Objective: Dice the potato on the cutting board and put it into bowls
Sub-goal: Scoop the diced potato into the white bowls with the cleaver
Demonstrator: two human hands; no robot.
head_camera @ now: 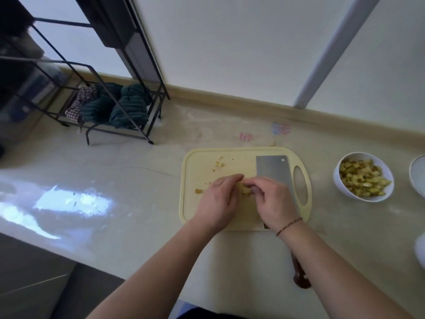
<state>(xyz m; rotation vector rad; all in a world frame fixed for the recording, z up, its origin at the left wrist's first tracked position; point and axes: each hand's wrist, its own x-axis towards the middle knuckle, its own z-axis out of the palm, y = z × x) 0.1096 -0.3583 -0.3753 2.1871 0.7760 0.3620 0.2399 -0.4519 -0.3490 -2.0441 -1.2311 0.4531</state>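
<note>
Step in hand: gathering cut potato; dicing judged done, cleaver laid down.
Left hand (218, 199): fingers curved, cupped against diced potato pile (245, 189) at centre of cutting board (207, 162); a closed grip cannot be confirmed.
Right hand (273, 199): fingertips bent inward, pinching or raking the same pile from the opposite side.
Cleaver (271, 168): flat on board, blade partly under right hand, dark handle over the near edge; unheld.
Stray pieces (219, 164): few, far-left part of board.
White bowl (363, 178): right of board, apart from it, holding dice.
Second bowl (417, 176): at frame edge, contents not visible.
Next move, judged: scoop pile together, lift across to a bowl without dropping; collect strays.
Writing, brands: none legible; coloured marks on counter (280, 128) unreadable.
</note>
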